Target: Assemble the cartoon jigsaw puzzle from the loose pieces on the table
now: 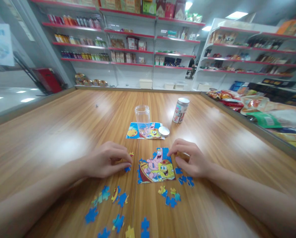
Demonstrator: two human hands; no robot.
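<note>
A partly joined cartoon jigsaw (156, 168) lies on the wooden table (63, 132) between my hands. My left hand (108, 159) rests just left of it, fingers curled and pinched on a small puzzle piece (131, 154). My right hand (191, 157) sits at the jigsaw's upper right corner, fingers bent and pressed together at its edge; what they hold is hidden. Loose blue and yellow pieces (113, 198) lie scattered in front of me and beside the jigsaw (185, 180).
Behind the jigsaw lie a printed picture sheet (135, 130), a clear empty jar (142, 115), a round metal lid (164, 131) and a printed tin (180, 110). Snack packets (262, 109) fill a bin at the right. Shop shelves (130, 49) line the back.
</note>
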